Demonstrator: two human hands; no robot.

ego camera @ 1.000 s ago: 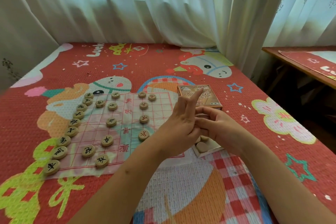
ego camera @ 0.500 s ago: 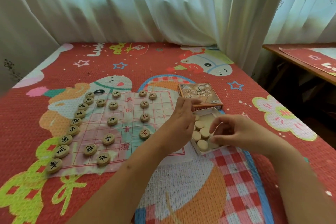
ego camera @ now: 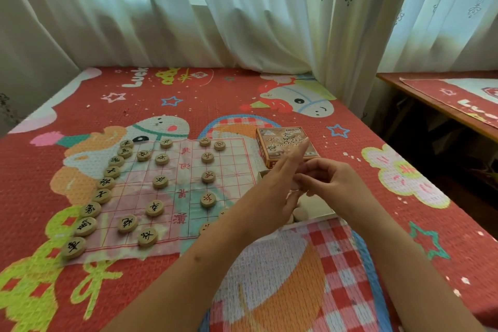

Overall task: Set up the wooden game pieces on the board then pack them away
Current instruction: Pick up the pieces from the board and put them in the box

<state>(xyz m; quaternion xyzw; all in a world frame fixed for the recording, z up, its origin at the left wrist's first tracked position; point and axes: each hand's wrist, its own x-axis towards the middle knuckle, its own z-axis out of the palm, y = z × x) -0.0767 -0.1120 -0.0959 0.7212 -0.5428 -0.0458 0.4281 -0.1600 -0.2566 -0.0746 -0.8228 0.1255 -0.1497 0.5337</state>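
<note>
A thin red-lined game board point(ego camera: 229, 167) lies on the bed. Several wooden game pieces stand on it: a column down its left edge point(ego camera: 101, 195) and others scattered across the grid point(ego camera: 208, 200). To its right, the open box tray point(ego camera: 320, 215) holds pale pieces point(ego camera: 301, 214) lying face down. My left hand point(ego camera: 277, 186) hovers over the tray with its index finger stretched out. My right hand point(ego camera: 331, 183) meets it, fingers curled, and seems to pinch a pale piece where the hands touch; that piece is mostly hidden.
The brown box lid point(ego camera: 280, 143) lies just behind my hands. Everything rests on a red cartoon-print bedspread point(ego camera: 215, 97). White curtains point(ego camera: 215, 8) hang behind the bed, and a wooden table point(ego camera: 431, 105) stands past the right edge.
My right hand has lifted from the tray and come up to my left hand. My left hand has risen from the tray's edge with its index finger extended.
</note>
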